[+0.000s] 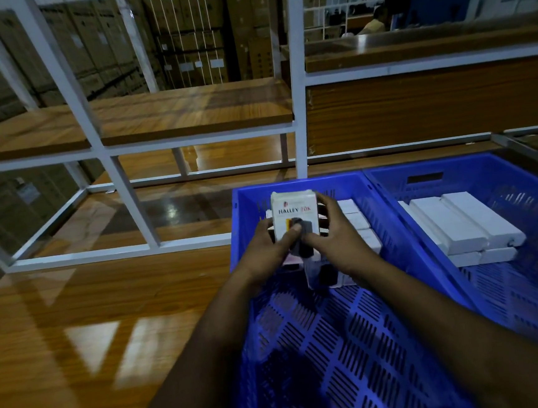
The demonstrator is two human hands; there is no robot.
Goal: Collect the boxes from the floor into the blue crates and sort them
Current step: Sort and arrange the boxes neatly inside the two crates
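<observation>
Wooden floor (76,318), white shelf frame (298,103) behind. Two blue crates side by side: left crate (322,345), right crate (528,278) (white boxes (464,225) stacked inside). Left hand (269,246) and right hand (335,233) both gripping labelled box (293,214), upright, over left crate's far end.

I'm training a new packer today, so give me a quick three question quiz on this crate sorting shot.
1. True or false: both hands grip the printed box.
2. Over which blue crate is it held: A, left crate, or B, right crate?
3. What lies stacked in the right crate?

Key:
1. True: left hand and right hand hold it.
2. A.
3. Plain white boxes.
</observation>
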